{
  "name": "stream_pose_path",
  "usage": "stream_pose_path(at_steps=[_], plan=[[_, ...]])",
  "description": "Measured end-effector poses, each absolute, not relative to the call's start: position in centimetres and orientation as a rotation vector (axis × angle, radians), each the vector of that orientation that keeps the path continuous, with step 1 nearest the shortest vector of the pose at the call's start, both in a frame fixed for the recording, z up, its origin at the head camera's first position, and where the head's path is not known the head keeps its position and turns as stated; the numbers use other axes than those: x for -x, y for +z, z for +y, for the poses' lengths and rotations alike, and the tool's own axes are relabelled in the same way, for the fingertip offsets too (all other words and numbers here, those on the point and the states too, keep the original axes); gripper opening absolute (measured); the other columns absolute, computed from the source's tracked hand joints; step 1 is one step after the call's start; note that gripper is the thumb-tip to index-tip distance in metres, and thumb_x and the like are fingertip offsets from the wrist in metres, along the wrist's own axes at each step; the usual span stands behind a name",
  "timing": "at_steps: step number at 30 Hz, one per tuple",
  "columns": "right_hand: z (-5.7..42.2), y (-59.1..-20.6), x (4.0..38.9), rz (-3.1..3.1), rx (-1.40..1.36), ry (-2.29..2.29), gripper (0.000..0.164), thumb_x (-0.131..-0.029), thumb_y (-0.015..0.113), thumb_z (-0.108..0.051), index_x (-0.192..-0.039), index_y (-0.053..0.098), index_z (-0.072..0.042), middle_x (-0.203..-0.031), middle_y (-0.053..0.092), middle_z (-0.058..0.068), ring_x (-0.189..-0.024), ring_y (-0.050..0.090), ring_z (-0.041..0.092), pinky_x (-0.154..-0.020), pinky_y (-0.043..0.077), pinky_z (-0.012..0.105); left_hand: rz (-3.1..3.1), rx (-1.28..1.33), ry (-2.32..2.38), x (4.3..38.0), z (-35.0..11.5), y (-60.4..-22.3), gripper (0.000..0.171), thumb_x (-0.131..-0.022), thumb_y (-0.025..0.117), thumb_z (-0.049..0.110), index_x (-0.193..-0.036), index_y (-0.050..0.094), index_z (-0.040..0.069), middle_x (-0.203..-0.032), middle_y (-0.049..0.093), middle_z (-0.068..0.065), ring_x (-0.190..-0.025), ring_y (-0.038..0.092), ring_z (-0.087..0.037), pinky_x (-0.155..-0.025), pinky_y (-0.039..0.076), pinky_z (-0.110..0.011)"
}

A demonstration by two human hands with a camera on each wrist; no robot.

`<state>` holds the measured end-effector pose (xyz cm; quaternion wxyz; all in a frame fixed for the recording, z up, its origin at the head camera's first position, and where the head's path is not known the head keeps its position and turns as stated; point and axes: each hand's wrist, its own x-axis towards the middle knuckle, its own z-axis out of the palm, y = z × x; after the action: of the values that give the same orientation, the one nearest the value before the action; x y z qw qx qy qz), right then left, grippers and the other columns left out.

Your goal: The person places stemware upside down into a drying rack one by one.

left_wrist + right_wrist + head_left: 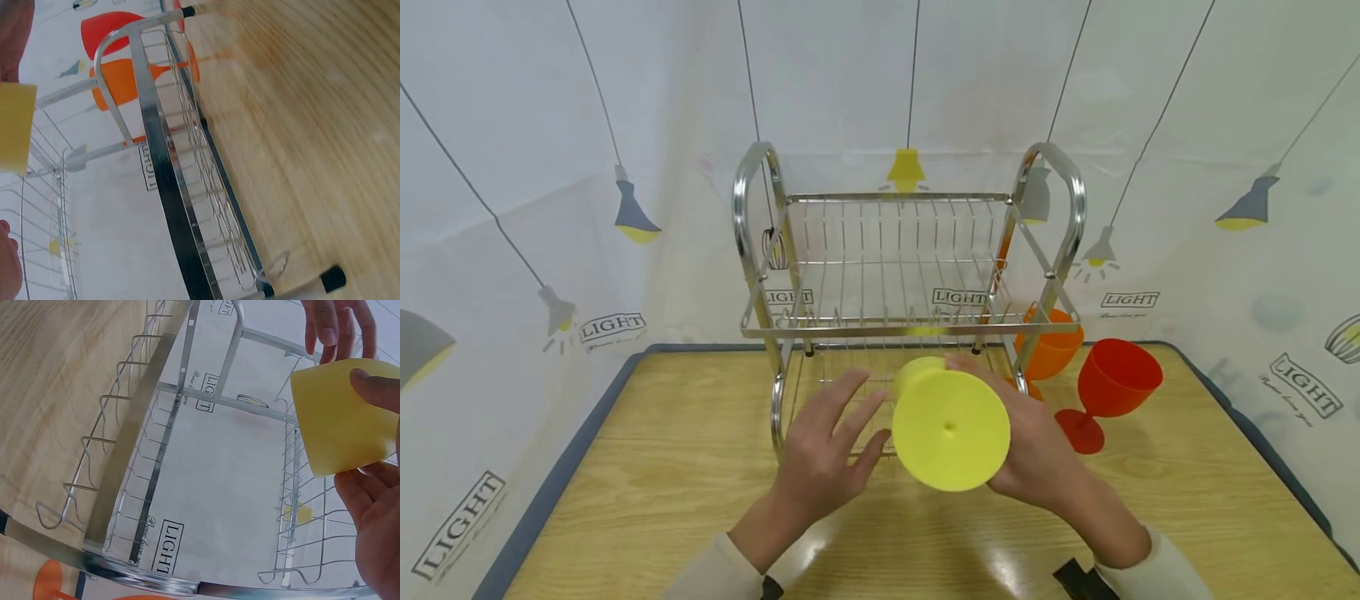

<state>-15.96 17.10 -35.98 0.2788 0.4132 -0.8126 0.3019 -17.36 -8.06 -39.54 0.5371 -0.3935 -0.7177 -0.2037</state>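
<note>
My right hand (1037,458) grips a yellow plastic goblet (951,431) in front of the dish rack. Its round foot faces up towards the head camera, the bowl pointing away. Thumb and fingers lie on either side of the yellow bowl (340,425) in the right wrist view. To the left of the goblet is my left hand (820,454), fingers spread and loosely bent, holding nothing. A two-tier metal dish rack (910,331) stands beyond both hands; the goblet and hands hide part of its lower tier.
Right of the rack, a red goblet (1118,379) and an orange goblet (1058,354) stand on the wooden table (662,433). A rack post partly covers the orange one. A white sheet printed with lamps (835,75) hangs behind and at both sides.
</note>
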Motion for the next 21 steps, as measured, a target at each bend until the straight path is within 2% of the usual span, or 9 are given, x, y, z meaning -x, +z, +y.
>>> stream_pose_path(at_steps=[7, 10, 14, 16, 18, 21], plan=[[17.1, -34.7, 15.4, -2.115, -1.139, 0.853, 0.074, -0.087, 0.062, -0.048, -0.137, 0.047, 0.005, -0.135, 0.056, 0.016, -0.114, 0.061, 0.026, -0.104, 0.041, 0.018, -1.683, 0.851, -0.305, 18.3, -10.3, -39.0, 0.028, -0.096, 0.056, 0.021, -0.114, 0.069, 0.004, -0.116, 0.066, -0.024, -0.103, 0.065, -0.041, -0.073, 0.056, -0.052], [17.4, -34.2, 15.1, -2.061, -1.164, 0.884, 0.066, -0.089, 0.062, -0.046, -0.129, 0.053, 0.005, -0.125, 0.061, 0.013, -0.105, 0.064, 0.023, -0.098, 0.046, 0.018, -1.673, 0.815, -0.261, 18.7, -11.1, -38.9, 0.027, -0.096, 0.057, 0.019, -0.113, 0.071, 0.005, -0.115, 0.067, -0.025, -0.102, 0.065, -0.042, -0.072, 0.056, -0.053], [18.0, -33.8, 14.7, -1.983, -1.19, 0.936, 0.048, -0.09, 0.062, -0.042, -0.11, 0.061, 0.002, -0.099, 0.065, 0.007, -0.084, 0.062, 0.015, -0.08, 0.053, 0.017, -1.646, 0.754, -0.242, 19.1, -11.7, -39.1, 0.024, -0.094, 0.058, 0.019, -0.11, 0.073, 0.007, -0.114, 0.066, -0.027, -0.103, 0.065, -0.044, -0.072, 0.055, -0.055], [18.3, -33.6, 14.6, -1.947, -1.204, 0.982, 0.045, -0.089, 0.064, -0.039, -0.105, 0.061, 0.003, -0.092, 0.066, 0.006, -0.079, 0.061, 0.011, -0.073, 0.054, 0.018, -1.624, 0.714, -0.252, 19.3, -12.0, -39.2, 0.023, -0.094, 0.059, 0.018, -0.107, 0.074, 0.008, -0.113, 0.066, -0.029, -0.102, 0.065, -0.047, -0.07, 0.055, -0.056], [18.6, -33.5, 14.4, -1.926, -1.204, 1.048, 0.047, -0.087, 0.066, -0.038, -0.103, 0.061, 0.006, -0.091, 0.066, 0.004, -0.08, 0.061, 0.008, -0.072, 0.053, 0.018, -1.601, 0.67, -0.263, 19.4, -12.1, -39.4, 0.021, -0.093, 0.059, 0.019, -0.103, 0.075, 0.009, -0.111, 0.066, -0.031, -0.1, 0.064, -0.049, -0.067, 0.054, -0.058], [18.7, -33.0, 14.3, -1.885, -1.214, 1.136, 0.059, -0.086, 0.07, -0.037, -0.111, 0.055, 0.014, -0.106, 0.065, 0.004, -0.098, 0.06, 0.008, -0.085, 0.051, 0.018, -1.571, 0.605, -0.277, 19.6, -12.3, -39.6, 0.02, -0.093, 0.06, 0.02, -0.1, 0.077, 0.011, -0.109, 0.066, -0.031, -0.098, 0.064, -0.05, -0.065, 0.054, -0.059]])
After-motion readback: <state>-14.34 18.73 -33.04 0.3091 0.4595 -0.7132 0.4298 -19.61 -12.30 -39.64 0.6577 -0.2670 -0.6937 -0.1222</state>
